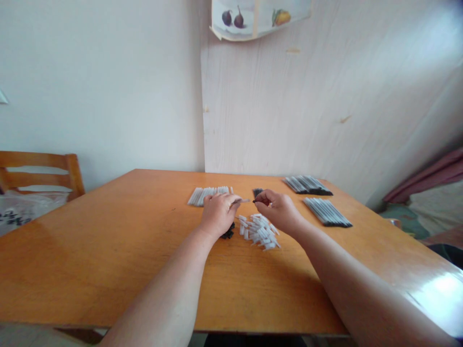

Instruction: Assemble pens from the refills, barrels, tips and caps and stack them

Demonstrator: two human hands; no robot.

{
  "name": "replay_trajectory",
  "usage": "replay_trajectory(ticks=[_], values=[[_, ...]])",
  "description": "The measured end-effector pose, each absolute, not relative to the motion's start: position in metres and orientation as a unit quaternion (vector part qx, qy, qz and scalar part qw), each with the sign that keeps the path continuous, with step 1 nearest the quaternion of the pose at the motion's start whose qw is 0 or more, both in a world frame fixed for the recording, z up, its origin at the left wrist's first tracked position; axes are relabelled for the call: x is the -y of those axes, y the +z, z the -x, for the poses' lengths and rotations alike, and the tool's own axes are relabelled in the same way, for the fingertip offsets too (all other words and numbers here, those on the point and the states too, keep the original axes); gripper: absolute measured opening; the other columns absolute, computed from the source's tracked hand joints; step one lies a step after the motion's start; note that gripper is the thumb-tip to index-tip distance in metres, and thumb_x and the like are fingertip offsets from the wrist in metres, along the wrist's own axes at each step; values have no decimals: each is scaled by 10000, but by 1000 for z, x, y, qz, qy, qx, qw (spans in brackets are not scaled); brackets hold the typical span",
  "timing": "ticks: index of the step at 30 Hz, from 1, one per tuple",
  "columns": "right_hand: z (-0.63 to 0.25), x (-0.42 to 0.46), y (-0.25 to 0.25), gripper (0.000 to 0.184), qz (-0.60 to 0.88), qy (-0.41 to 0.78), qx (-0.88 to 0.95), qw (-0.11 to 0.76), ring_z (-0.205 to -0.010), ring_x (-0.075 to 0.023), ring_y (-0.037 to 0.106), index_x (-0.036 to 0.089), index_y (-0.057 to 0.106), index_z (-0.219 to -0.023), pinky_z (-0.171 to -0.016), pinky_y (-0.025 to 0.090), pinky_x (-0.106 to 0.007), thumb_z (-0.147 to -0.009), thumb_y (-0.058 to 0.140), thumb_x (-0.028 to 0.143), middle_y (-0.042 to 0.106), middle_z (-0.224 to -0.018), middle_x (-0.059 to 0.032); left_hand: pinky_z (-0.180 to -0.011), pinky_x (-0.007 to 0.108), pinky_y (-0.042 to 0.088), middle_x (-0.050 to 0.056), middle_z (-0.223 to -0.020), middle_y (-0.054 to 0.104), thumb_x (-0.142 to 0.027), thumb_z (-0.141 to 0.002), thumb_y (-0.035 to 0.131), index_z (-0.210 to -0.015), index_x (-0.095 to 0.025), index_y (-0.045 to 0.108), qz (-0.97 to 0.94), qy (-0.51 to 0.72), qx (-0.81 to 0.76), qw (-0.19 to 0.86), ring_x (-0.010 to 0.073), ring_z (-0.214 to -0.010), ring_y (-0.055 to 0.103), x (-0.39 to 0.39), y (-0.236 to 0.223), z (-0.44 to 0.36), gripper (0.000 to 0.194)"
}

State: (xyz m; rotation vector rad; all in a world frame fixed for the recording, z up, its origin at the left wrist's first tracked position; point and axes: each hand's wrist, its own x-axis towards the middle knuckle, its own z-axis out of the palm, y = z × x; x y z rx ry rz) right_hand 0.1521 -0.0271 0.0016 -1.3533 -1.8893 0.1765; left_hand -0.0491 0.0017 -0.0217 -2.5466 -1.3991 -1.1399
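My left hand (219, 210) is closed on a thin, pale translucent tube (245, 200) that points right. Facing it, my right hand (278, 208) pinches a small black piece (255, 201); a narrow gap separates the piece from the tube's end. Beneath and between the hands lies a loose pile of short white plastic pieces (261, 232). Small black pieces (228, 232) lie beside my left wrist, partly hidden by it. Behind my left hand is a row of whitish tubes (201, 195). Dark thin pieces (257, 192) show behind my right hand, partly covered.
On the table's right side lie two bundles of grey, black-ended sticks, a far bundle (307, 184) and a nearer bundle (326, 212). The wooden table (108, 250) meets the wall at the back. A wooden chair (39, 171) with a plastic bag (31, 207) stands left.
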Motion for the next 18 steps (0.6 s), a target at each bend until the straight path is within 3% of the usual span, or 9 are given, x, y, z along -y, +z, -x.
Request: replay_trajectory(ticks=[18], values=[[-152,27,0,93,548,41,767,332,-684,-152,585,216,660,-811,-629,406,-252,-791,571,234,673,-750,-17,-880,400,319,18,-1034,726,-337,-935,486,-1013,-309,694,836,-322,443,13,219,-1002,590,4,-19,48,224]])
